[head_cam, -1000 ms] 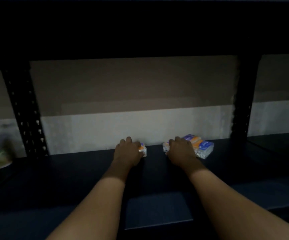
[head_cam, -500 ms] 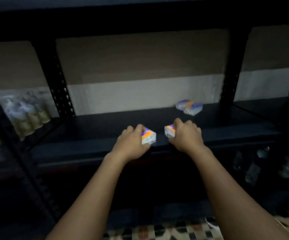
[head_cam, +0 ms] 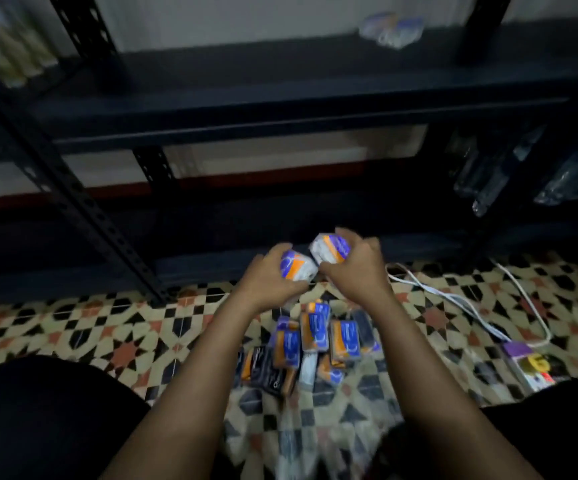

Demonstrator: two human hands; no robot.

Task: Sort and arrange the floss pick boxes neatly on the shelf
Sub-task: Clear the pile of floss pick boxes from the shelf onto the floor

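One floss pick box (head_cam: 297, 269) was gripped in the left hand (head_cam: 267, 285) and a second box (head_cam: 329, 248) in the right hand (head_cam: 356, 268), both held close together above the patterned tile floor (head_cam: 72, 336). A pile of further boxes (head_cam: 318, 344) was observed on the floor beneath the hands, and a blurred packet (head_cam: 392, 29) lay at the back of the dark shelf (head_cam: 280, 98).

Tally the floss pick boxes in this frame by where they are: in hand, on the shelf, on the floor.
In hand: 2, one in the left hand, one in the right hand.
On the shelf: a blurred cluster, apparently 2.
In the floor pile: about 8, overlapping and blurred.
Total: about 12.
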